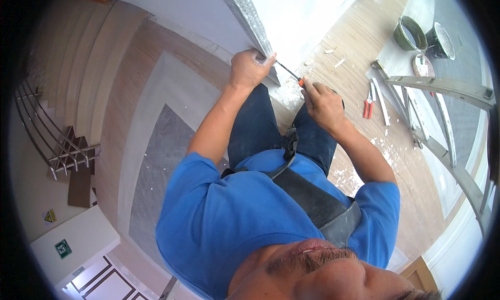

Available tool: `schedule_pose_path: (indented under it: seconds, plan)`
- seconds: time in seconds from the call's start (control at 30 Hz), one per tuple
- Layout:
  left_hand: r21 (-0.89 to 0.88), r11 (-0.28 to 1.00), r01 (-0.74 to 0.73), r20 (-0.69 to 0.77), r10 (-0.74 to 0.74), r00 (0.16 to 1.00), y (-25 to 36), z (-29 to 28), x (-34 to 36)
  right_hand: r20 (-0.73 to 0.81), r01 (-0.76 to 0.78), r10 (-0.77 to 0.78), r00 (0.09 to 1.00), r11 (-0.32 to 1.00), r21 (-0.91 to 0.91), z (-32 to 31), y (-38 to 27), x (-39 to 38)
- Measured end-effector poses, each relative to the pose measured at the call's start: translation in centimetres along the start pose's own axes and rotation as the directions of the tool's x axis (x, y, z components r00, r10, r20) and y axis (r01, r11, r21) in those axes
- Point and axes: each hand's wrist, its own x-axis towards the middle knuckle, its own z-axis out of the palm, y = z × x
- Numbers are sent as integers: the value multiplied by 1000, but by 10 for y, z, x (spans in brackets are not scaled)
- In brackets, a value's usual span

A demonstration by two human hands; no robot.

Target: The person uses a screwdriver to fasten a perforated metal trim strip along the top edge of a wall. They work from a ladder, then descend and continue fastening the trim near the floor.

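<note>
At the wall corner, my left hand (252,68) is closed around the lower part of a perforated metal corner bead (249,16), with the thumb along its edge. My right hand (325,106) grips a screwdriver (289,72) with an orange and dark handle. Its thin dark shaft points up and left, and the tip is beside my left thumb. Whether the tip touches the bead or goes behind it cannot be told. Much of the handle is hidden inside my right fist.
On the floor to the right lie red-handled snips (369,106) and a white strip (380,102), with plaster chips (385,154) around. A metal ladder (442,84) stands beyond them. Two buckets (407,34) and a small tub (423,66) are farther off. Stairs with a railing (57,144) are at left.
</note>
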Motion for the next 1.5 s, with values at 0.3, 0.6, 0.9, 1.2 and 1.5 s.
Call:
schedule_pose_path:
  seconds: [0.3, 0.6, 0.9, 1.2, 1.5]
  plan:
    - [29, 999, 27, 56, -29, 998, -7, -5, 28, 562, -682, 392, 728, 337, 649, -17, 27, 47]
    - [-31, 999, -45, -34, 43, 998, -10, 3, 36, 520, -648, 408, 750, 294, 703, -14, 34, 60]
    - [65, 997, -30, 25, 28, 999, 11, 6, 28, 284, -433, 328, 901, 635, 640, -29, 32, 32]
    - [97, 995, -4, 50, -1, 999, 45, 8, -1, 680, -810, 456, 574, 196, 553, -43, 44, 4]
    - [-11, 1000, -3, 7, 3, 1000, 0, -4, 14, 17, -121, 125, 992, 907, 403, -5, 14, 19]
